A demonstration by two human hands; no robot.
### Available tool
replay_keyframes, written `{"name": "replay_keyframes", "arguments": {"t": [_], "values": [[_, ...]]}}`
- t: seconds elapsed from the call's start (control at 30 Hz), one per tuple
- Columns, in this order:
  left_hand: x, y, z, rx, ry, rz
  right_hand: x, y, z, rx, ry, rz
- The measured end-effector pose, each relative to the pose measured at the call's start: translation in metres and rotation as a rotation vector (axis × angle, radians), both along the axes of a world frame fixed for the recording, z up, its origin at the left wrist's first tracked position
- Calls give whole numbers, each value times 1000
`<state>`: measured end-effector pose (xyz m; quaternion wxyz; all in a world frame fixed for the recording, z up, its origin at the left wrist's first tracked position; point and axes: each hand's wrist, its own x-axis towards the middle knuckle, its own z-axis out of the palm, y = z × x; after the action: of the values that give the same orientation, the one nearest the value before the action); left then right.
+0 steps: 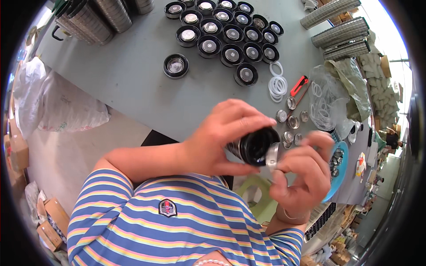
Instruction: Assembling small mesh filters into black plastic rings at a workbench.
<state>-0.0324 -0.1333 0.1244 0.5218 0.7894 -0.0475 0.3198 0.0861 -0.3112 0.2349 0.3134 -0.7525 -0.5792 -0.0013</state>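
Observation:
My left hand point(219, 137) is wrapped round a black cylindrical part point(256, 148), tilted so its open, hollow end faces right. Between the fingers of my right hand point(304, 170) is a small silver metal cap point(272, 157), held on edge at the rim of that opening. My right fingers are slightly blurred. Just beyond my hands lie several small silver metal caps point(293, 122) on the grey table. White sealing rings point(278, 87) are stacked farther back.
Several black round lids with metal centres point(231, 54) cover the far table point(133, 88). One point(175, 66) stands apart. A red utility knife point(299, 85), a plastic bag of rings point(323, 108) and a blue basin of metal parts point(341, 170) are on the right. Stacked metal cylinders point(88, 24) stand far left.

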Motion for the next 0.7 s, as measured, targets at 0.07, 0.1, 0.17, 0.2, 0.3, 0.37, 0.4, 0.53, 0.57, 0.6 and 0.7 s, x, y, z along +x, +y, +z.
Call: {"name": "replay_keyframes", "arguments": {"t": [0.07,0.1,0.17,0.2,0.3,0.37,0.4,0.53,0.57,0.6,0.7], "values": [[3,5,-1,-7,-16,-20,-10,-3,6,-22,-375,-55],[4,5,-2,-8,-26,-44,-11,0,3,-27,-380,-51],[4,4,-3,-7,-26,-40,-8,5,-10,-19,-485,13],[5,4,-3,-3,-33,-34,-8,6,-8,-81,-416,49],[4,5,-7,-6,-43,-18,-2,10,-5,-196,-306,117],[5,6,-9,-14,-48,-15,-6,10,-4,-215,-310,105],[6,6,-10,-11,-60,-15,-9,10,-4,-233,-314,89],[7,2,-11,4,-61,-28,-14,6,4,-307,-257,31],[7,2,-13,-7,-78,-30,-10,9,5,-326,-220,50],[8,3,-14,-17,-96,-31,-5,11,6,-343,-184,69],[6,7,-13,4,-58,-59,6,12,0,-282,-149,111]]}}
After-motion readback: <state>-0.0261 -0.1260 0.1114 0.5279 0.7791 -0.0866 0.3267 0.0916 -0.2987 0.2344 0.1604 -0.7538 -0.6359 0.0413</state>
